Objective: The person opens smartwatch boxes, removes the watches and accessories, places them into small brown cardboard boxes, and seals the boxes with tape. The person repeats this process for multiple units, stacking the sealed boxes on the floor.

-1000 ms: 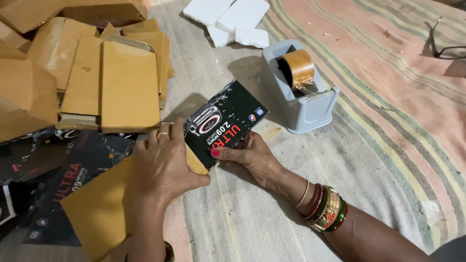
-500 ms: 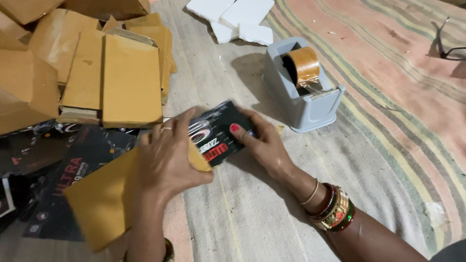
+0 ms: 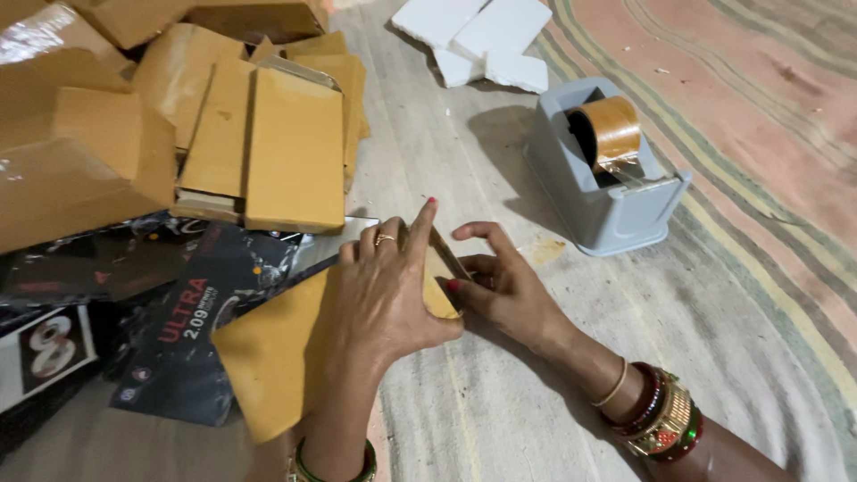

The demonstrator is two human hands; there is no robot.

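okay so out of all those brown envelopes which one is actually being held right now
The brown envelope lying flat under both hands, the left hand pressing on top and the right hand at its open end. The other envelopes sit untouched in the pile behind.

tape dispenser (image 3: 603,183) blocks right, box pile (image 3: 178,134) left

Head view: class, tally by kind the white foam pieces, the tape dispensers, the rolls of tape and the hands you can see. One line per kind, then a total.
White foam pieces: 3
Tape dispenser: 1
Roll of tape: 1
Hands, left hand and right hand: 2
Total: 7
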